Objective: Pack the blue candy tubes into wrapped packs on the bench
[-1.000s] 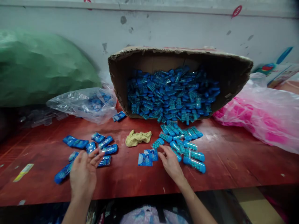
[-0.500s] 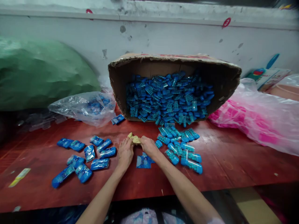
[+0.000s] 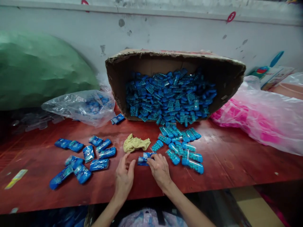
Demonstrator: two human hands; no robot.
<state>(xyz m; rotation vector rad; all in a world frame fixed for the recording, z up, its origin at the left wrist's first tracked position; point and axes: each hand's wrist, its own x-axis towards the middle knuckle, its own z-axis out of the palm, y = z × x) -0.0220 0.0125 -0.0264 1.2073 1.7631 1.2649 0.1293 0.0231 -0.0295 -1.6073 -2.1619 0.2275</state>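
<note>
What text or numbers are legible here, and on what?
"3": red circled mark on the wall, top right.
Red mark at wall top left: cut off, unreadable.
Blue packets, cardboard box, colourful carton: print too blurred to read.

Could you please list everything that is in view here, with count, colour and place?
cardboard box: one, brown, on its side at the wall, full of blue tubes
loose tubes: a dozen or so, blue, spilled before the box
wrapped packs: about ten, blue, left on the table
flat sachets: a few, blue, under the right fingertips
cloth: one, yellow, centre
clear bag: one, left of box
pink bag: one, right
green bag: one, far left
table: one, red
left hand: open, beside sachets
right hand: on sachets
</note>
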